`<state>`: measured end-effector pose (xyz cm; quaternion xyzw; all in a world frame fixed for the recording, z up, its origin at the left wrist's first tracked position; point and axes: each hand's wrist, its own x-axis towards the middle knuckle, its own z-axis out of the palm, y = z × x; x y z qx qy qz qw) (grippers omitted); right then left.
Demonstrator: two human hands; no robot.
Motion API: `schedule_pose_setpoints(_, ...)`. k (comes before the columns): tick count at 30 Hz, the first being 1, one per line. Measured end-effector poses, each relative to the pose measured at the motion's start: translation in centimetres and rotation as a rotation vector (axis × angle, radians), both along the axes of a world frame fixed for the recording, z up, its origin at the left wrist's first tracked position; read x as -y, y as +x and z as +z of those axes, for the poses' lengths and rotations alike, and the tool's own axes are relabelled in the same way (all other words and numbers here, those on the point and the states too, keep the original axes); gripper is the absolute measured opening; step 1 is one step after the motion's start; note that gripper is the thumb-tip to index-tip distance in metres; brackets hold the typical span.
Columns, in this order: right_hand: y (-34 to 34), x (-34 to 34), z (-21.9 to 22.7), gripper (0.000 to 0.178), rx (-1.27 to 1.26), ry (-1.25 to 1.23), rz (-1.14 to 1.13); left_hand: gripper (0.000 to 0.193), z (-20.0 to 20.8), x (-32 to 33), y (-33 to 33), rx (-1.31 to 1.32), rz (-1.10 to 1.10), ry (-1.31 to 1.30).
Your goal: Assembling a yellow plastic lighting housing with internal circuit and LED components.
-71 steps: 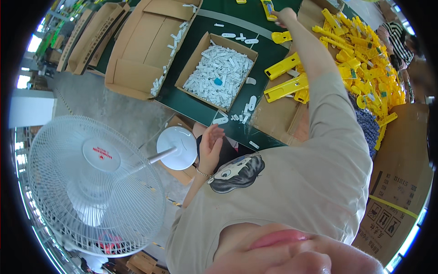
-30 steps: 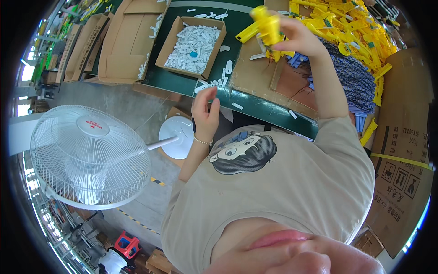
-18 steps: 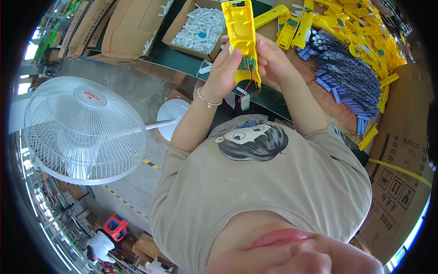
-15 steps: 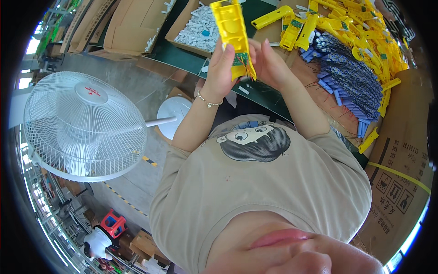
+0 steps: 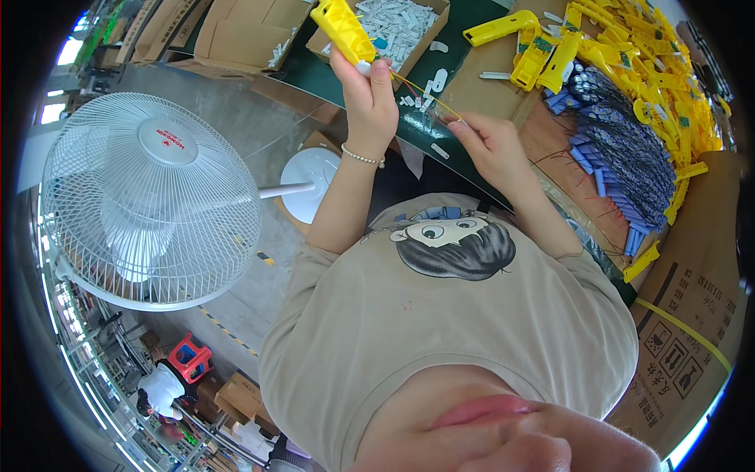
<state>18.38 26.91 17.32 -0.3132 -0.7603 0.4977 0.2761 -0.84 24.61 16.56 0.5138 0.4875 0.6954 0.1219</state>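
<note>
The left hand (image 5: 370,104) grips a yellow casing (image 5: 343,30), held up over the surface's (image 5: 470,14) near edge. The right hand (image 5: 494,149), over that edge too, pinches thin wires (image 5: 425,92) running from the casing; blue cells (image 5: 613,197) lie farther right.

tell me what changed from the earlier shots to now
The yellow shell passed from the right hand to the left hand and moved left. The right hand let go of it and now pinches its wires. The fan and white parts stayed put.
</note>
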Motion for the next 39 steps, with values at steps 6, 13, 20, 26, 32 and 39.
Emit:
schedule_pose_setpoints(6,1.9,-2.3,3.3,0.025,0.093,0.308,-0.152,0.05,-0.5,0.7,-0.9,0.062,-0.182,-0.306)
schedule_pose_setpoints(13,1.0,-3.9,3.7,0.039,-0.632,-0.177,-0.337,0.041,-1.1,1.3,0.5,0.442,-0.579,-0.459)
schedule_pose_setpoints(20,0.8,-5.6,1.9,0.033,-0.626,-0.809,-0.002,0.043,-1.7,2.2,2.7,0.511,-0.703,-0.544)
schedule_pose_setpoints(26,0.6,-6.3,1.1,0.022,-0.502,-0.773,-0.08,0.046,-2.0,2.1,3.3,0.212,-0.63,-0.558)
schedule_pose_setpoints(32,0.2,-5.9,1.3,0.02,-0.569,-0.666,-0.182,0.048,-1.7,2.2,3.4,0.149,-0.659,-0.564)
schedule_pose_setpoints(39,-0.4,-5.8,1.1,0.041,-0.263,-0.211,-0.339,0.051,-1.6,2.5,3.8,0.19,-0.704,-0.619)
